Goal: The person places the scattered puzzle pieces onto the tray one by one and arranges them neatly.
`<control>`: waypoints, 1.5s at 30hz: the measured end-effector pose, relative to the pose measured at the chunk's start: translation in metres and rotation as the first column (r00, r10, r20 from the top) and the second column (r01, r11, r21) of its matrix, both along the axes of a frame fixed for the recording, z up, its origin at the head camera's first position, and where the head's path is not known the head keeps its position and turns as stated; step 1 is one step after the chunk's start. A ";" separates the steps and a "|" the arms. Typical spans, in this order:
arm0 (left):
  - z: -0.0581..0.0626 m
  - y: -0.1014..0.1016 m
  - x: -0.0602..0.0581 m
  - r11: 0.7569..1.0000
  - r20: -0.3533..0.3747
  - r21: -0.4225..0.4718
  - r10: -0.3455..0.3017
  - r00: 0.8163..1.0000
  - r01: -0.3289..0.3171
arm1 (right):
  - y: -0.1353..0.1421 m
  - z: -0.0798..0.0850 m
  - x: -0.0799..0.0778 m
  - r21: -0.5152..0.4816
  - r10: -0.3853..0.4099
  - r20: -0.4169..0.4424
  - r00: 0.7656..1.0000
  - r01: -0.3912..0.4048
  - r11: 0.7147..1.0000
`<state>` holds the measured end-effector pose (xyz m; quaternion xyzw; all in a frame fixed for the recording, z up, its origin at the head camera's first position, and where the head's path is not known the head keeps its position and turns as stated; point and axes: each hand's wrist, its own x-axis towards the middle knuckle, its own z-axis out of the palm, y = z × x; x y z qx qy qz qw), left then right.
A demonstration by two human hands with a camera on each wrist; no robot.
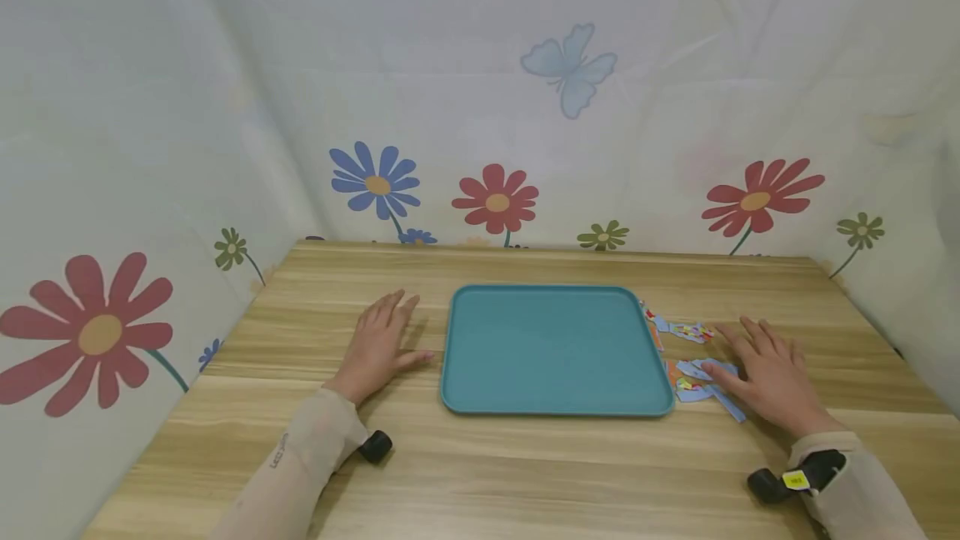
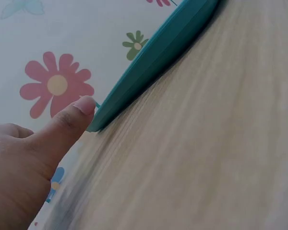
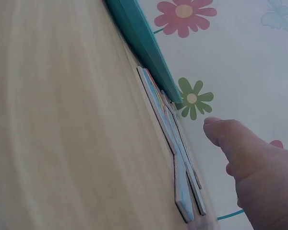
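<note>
A teal rectangular tray [image 1: 558, 350] lies flat on the wooden table, its surface bare. My left hand [image 1: 377, 348] is at the tray's left side, fingers spread, the thumb pointing at the rim; it holds nothing. On the other side, my right hand [image 1: 772, 373] stretches its fingers out beside flat, light-blue and multicoloured puzzle pieces [image 1: 697, 392], with the thumb over some of them. More colourful pieces [image 1: 692, 332] lie just beyond, near the fingertips. In the right wrist view, several thin pieces [image 3: 180, 163] overlap in a loose pile against the tray's edge [image 3: 144, 48].
Behind the wooden table [image 1: 540, 473] hangs a white cloth [image 1: 450, 90] printed with flowers and a butterfly; it also runs along the left side. A small black camera [image 1: 377, 446] is strapped at the left wrist, another [image 1: 768, 486] at the right.
</note>
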<state>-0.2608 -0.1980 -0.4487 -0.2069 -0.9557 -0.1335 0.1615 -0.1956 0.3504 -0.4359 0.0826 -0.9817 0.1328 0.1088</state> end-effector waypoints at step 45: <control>0.000 0.029 0.007 0.849 0.183 0.524 -0.184 0.966 0.063 | -0.039 0.003 -0.002 -0.149 0.254 -0.030 0.967 -0.256 0.955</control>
